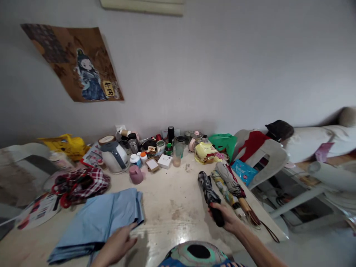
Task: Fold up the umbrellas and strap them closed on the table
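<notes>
My right hand (228,218) is wrapped round the black handle of a folded umbrella (207,187) with a dark grey patterned canopy, low over the table's right side. Just right of it lie a yellow-and-blue patterned folded umbrella (224,185) and a grey one (229,178) with a wooden handle and a brown strap. My left hand (121,239) is open, thumb apart from the forefinger, at the near right edge of a folded light blue cloth (102,217). The fingertip seems to rest on the cloth; firm contact cannot be made out.
Along the wall stand a kettle (114,155), a pink cup (136,174), a white box (165,161) and several jars. A checked cloth bag (93,183) lies left, a yellow package (205,152) and green bag (224,142) back right. A white chair (274,163) borders the right side.
</notes>
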Tool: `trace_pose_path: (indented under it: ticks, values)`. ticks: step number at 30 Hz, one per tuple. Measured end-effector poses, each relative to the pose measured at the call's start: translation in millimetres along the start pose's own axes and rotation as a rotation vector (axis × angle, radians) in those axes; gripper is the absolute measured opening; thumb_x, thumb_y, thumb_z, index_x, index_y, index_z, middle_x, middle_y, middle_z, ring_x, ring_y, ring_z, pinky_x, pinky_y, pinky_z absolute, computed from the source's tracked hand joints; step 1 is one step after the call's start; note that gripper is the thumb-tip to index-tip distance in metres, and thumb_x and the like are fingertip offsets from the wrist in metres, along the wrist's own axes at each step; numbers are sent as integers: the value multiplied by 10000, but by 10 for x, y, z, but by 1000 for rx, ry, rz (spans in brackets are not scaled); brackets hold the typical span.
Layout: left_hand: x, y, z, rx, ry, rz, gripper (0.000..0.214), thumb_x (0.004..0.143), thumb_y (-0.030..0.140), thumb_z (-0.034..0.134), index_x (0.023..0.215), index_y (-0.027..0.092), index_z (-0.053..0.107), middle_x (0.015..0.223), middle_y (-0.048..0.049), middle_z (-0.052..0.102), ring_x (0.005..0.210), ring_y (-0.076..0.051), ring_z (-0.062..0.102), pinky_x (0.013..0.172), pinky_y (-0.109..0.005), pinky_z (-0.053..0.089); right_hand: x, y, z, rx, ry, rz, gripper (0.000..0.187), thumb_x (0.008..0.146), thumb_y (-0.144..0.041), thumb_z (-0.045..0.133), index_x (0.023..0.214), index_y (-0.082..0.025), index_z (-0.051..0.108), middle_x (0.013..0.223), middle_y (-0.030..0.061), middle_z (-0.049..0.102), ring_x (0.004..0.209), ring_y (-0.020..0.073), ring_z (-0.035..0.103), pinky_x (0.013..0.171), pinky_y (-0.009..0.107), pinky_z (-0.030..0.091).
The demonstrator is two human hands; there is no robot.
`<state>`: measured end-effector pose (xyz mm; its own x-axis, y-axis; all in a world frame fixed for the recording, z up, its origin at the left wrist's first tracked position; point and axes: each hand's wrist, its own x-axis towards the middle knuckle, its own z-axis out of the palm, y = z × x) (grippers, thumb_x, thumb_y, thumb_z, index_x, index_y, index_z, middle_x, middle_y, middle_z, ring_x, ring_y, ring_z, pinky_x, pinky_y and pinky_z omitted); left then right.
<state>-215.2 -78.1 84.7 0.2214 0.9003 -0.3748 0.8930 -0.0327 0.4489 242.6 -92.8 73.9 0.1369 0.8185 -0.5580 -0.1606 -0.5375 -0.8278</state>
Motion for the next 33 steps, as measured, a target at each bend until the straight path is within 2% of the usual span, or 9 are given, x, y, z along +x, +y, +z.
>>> trace_pose_path:
  ticks: [4, 7, 10, 14, 18, 22, 26, 29, 33]
  values:
    - [289, 1083, 103, -592, -91, 188, 677, 785, 565, 573, 1281, 104, 580, 867, -88, 675, 761, -207, 648, 678, -306, 508, -402, -333, 306, 310, -248, 76, 397, 615, -375, 786, 827, -169, 520, 692, 23, 652, 550, 105, 576, 512, 203, 445]
    - [454, 1761, 240, -1005, -126, 186, 902, 661, 684, 687, 1334, 117, 490, 946, -94, 638, 778, -195, 656, 601, -271, 505, -642, -481, 574, 56, -319, -63, 428, 609, -316, 735, 956, -165, 537, 679, -10, 636, 535, 118, 557, 521, 233, 453]
    - [544, 2125, 286, -1037, -47, 205, 815, 649, 806, 614, 1057, 101, 588, 788, -59, 625, 599, -146, 604, 484, -239, 460, -746, -537, 735, -338, -274, -334, 591, 629, -252, 646, 1201, -143, 542, 913, 52, 694, 767, 197, 637, 721, 330, 526]
    - [585, 2147, 216, -1013, -21, 219, 765, 583, 895, 566, 777, 156, 515, 486, 53, 472, 353, -72, 381, 357, -209, 273, -778, -569, 718, -645, -230, -549, 736, 680, -243, 560, 1390, -75, 459, 1340, 169, 583, 1248, 311, 521, 1105, 444, 376]
    - [556, 2009, 121, -1126, -119, 236, 737, 560, 907, 572, 699, 192, 458, 469, 75, 417, 365, -55, 318, 380, -212, 203, -800, -575, 599, -720, -315, -541, 874, 669, -216, 562, 1500, -67, 334, 1448, 175, 501, 1336, 327, 463, 1149, 471, 336]
    - [530, 1911, 92, -892, -57, 191, 780, 588, 972, 395, 549, 196, 471, 392, 36, 391, 367, -82, 306, 418, -252, 186, -802, -511, 496, -877, -335, -599, 887, 726, -205, 530, 1549, -57, 237, 1556, 183, 351, 1437, 306, 340, 1197, 466, 257]
    - [498, 1883, 106, -716, -30, 236, 841, 654, 958, 293, 469, 177, 544, 379, 16, 381, 394, -103, 321, 466, -270, 220, -805, -444, 484, -1024, -320, -665, 827, 788, -185, 497, 1562, -102, 217, 1514, 179, 418, 1387, 281, 418, 1149, 423, 342]
    - [442, 1948, 34, -760, 27, 213, 798, 690, 919, 349, 437, 182, 523, 359, 25, 335, 378, -96, 304, 462, -268, 213, -781, -370, 570, -1206, -172, -584, 763, 844, -157, 471, 1544, -18, 199, 1308, 243, 583, 1190, 316, 579, 1000, 421, 459]
    - [272, 2135, -298, -1109, 44, 226, 720, 674, 849, 540, 549, 142, 590, 397, 43, 363, 364, -63, 271, 430, -238, 184, -639, -231, 619, -1513, 28, -556, 533, 729, 55, 390, 1208, -55, 596, 1052, 200, 671, 990, 320, 637, 877, 415, 448]
